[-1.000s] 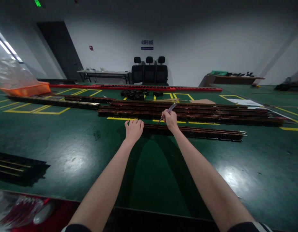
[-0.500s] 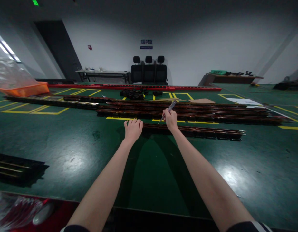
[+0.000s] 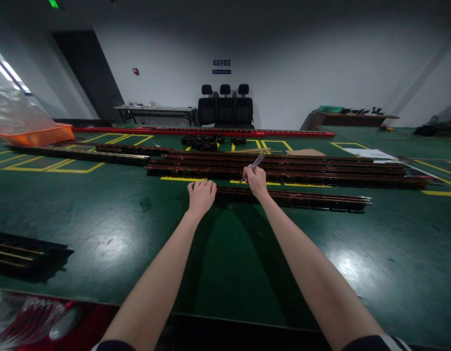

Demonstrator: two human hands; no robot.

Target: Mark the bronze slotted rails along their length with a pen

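Green painted floor [image 3: 101,214] with yellow marking lines, white wall behind. Nearest dark rail [image 3: 302,199] lies crosswise on the floor just ahead of both hands. Right hand [image 3: 256,181] grips a slim pen-like tool [image 3: 252,169], tip angled down toward the rail's left part. Left hand [image 3: 201,194] rests at the rail's left end, fingers loosely curled, holding nothing. Beyond, a stack of longer rails [image 3: 284,168] runs parallel. Orange tray [image 3: 38,135] far left; three black seats [image 3: 225,105] against the wall; dark slatted piece [image 3: 24,253] near left.
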